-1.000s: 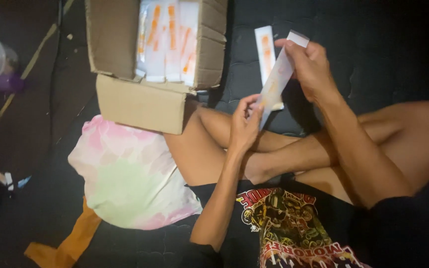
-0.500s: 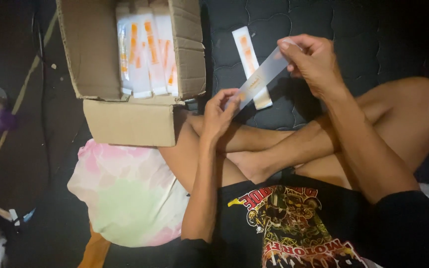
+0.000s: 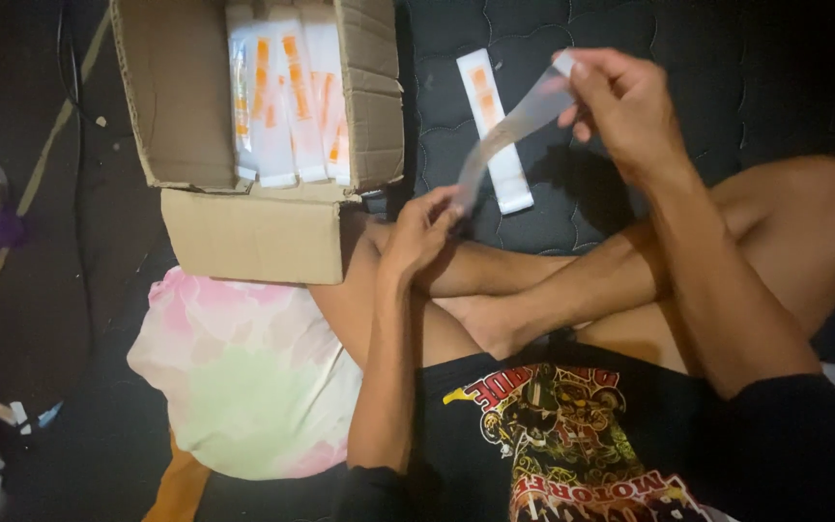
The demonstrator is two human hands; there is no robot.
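hands: right hand (image 3: 620, 111) pinches the top end of a long, thin, see-through plastic sleeve (image 3: 514, 130) between thumb and fingertips; left hand (image 3: 422, 227) nips the bottom end the same way, so both are closed on it
where it is: sleeve hangs in the air over the dark quilted mat (image 3: 727, 77), stretched between the two hands, above the crossed legs
which way it points: long axis runs on a slant, upper end up-right at the right hand, lower end down-left at the left hand; looks flat and pulled fairly taut
step: looks like it's being held out straight and readied; can't tell if anything's inside, it's too blurry
next move: my guess is one end wants opening while the other hand keeps it steady
nearby: a white and orange flat packet (image 3: 495, 130) lies on the mat just behind the sleeve; open brown cardboard box (image 3: 253, 232) holds more of the same packets; pastel tie-dye bag (image 3: 244, 372) sits by the left knee
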